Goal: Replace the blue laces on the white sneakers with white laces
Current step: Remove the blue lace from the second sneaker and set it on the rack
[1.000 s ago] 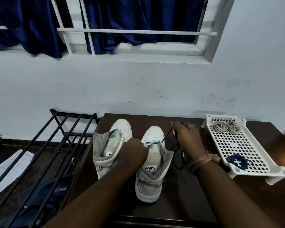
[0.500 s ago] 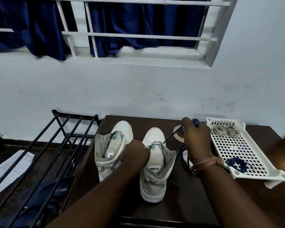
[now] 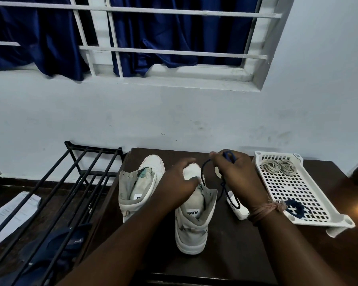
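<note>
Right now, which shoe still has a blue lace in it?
The right sneaker, the one under both hands. The right hand is pulling its blue lace out. The left sneaker beside it shows no lace.

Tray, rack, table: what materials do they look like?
Tray: white moulded plastic by the look, matte, with a grid of punched holes and round corner sockets.
Rack: probably black-coated metal, thin straight bars with a dull sheen.
Table: dark brown, likely wood or laminate; its semi-gloss top shows a warm light reflection at the right. No grain is clear enough to tell which.
</note>
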